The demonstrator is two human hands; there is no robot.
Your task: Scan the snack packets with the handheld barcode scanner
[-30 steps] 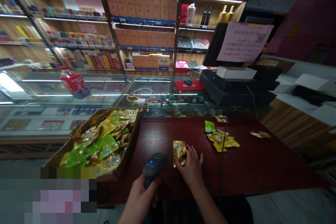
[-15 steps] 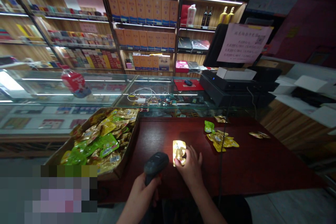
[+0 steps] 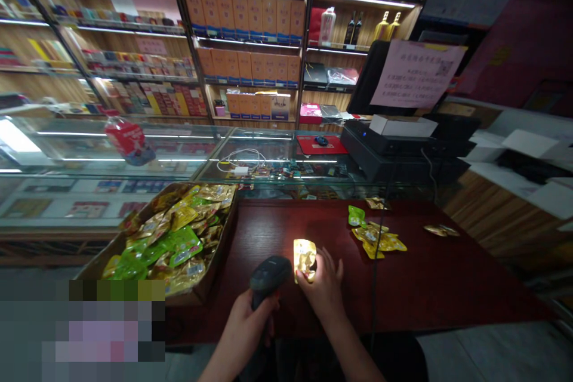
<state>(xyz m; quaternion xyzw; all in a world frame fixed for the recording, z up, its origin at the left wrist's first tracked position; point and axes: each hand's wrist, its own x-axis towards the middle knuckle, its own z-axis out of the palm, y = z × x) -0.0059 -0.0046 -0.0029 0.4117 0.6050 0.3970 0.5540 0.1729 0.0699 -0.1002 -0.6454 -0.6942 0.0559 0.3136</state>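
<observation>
Wrapped round the handle of a black barcode scanner (image 3: pixel 270 273) is my left hand (image 3: pixel 249 319). The scanner's head points at a gold snack packet (image 3: pixel 304 256), which is lit brightly by its light. My right hand (image 3: pixel 324 286) grips that packet at its right side, on or just above the dark red table (image 3: pixel 268 224). To the left, a cardboard box (image 3: pixel 218 262) holds many gold and green snack packets (image 3: pixel 179 245). On the right of the table lie a pile of gold packets (image 3: pixel 379 242) and a green packet (image 3: pixel 356 215).
A black cable (image 3: pixel 375 286) runs down over the table. Behind stands a glass display counter (image 3: pixel 277 137) with a red bottle (image 3: pixel 128 140), a mouse on a red mat (image 3: pixel 308 144) and a monitor (image 3: pixel 364 80) above a black cash drawer. More gold packets (image 3: pixel 441 230) lie far right.
My left hand has moved the barcode scanner slightly right and up, closer to the gold packet. My right hand stays almost still on the packet.
</observation>
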